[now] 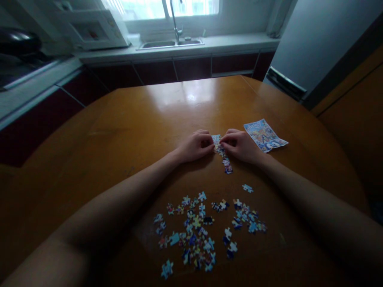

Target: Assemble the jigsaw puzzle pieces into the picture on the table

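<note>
A narrow strip of joined jigsaw pieces [228,169] lies on the table, light blue at its far end and darker at its near end. My left hand [196,146] grips the strip's left edge, fingers curled and thumb close to the forefinger. From the right, my right hand [240,146] pinches at the strip's upper part, thumb and forefinger together. Fingertips partly cover what each hand holds. Closer to me, a large heap of loose jigsaw pieces [196,239] is spread out, with a smaller group of pieces [248,217] to its right.
A creased picture sheet [265,135] lies just beyond my right hand. One light blue piece [247,187] sits apart near my right forearm. The wooden table [119,127] has a rounded edge. Behind it are a counter with a sink [158,44] and a fridge [323,44].
</note>
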Available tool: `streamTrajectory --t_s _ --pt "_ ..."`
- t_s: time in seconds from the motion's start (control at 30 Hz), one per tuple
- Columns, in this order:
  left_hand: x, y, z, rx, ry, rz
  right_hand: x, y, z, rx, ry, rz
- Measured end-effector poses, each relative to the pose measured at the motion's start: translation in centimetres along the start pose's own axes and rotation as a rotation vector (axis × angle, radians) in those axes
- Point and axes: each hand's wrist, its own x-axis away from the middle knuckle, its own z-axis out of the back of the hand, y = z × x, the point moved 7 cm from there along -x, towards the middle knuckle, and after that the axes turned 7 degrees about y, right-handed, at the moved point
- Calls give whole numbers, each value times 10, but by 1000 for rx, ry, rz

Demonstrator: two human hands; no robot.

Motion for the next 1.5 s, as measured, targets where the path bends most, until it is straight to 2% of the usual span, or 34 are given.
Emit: streamTrajectory --t_s 0.13,0.47,0.9,1.1,1.23,1.5 --pt "0 1 3 28 29 -13 1 5 3 -39 6 2" --pt "1 2 4 101 -4 -12 1 -3 -4 -13 -87 109" --pt "0 -1 2 54 15 -2 1 0 -5 -7 -77 147" --pt "2 8 3 -62 14 -61 2 -2 -6 -14 -69 179" --pt "2 11 2 -41 -15 -81 2 -2 -6 -14 -67 177" --pt "2 11 2 -23 2 -96 2 -2 -6 -27 -66 179"
